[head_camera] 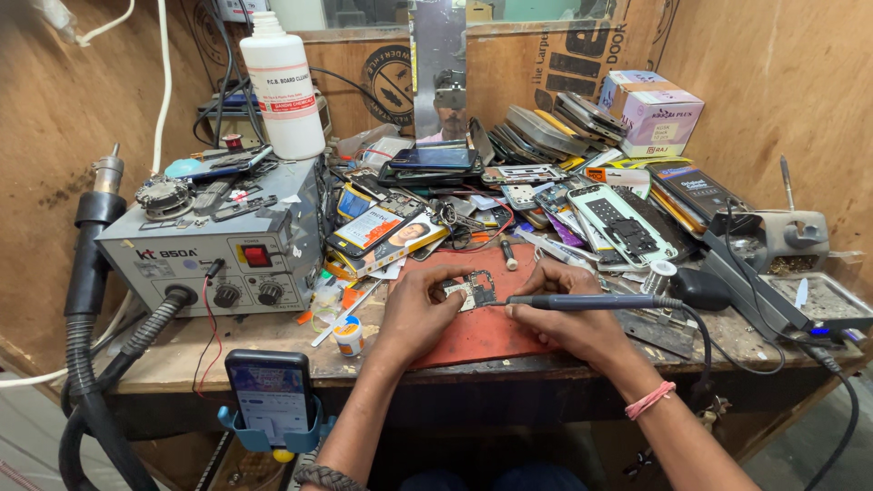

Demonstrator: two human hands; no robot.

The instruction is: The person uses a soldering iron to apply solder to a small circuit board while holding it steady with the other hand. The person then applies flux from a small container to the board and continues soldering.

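Note:
My left hand (420, 309) rests on a red mat (482, 336) and pinches the left edge of a small phone circuit board (475, 289). My right hand (566, 314) grips a dark soldering iron (591, 301) that lies almost level, with its thin tip pointing left and touching the board's right side. The iron's black cable (705, 350) runs off to the right. A pink band sits on my right wrist, a braided one on my left.
A grey hot-air rework station (214, 250) with knobs and a black hose (86, 364) stands left, a white bottle (282, 86) behind it. Phones and parts (546, 173) pile at the back. A soldering stand (791, 241) sits right; a phone in a blue holder (270, 395) hangs at the bench front.

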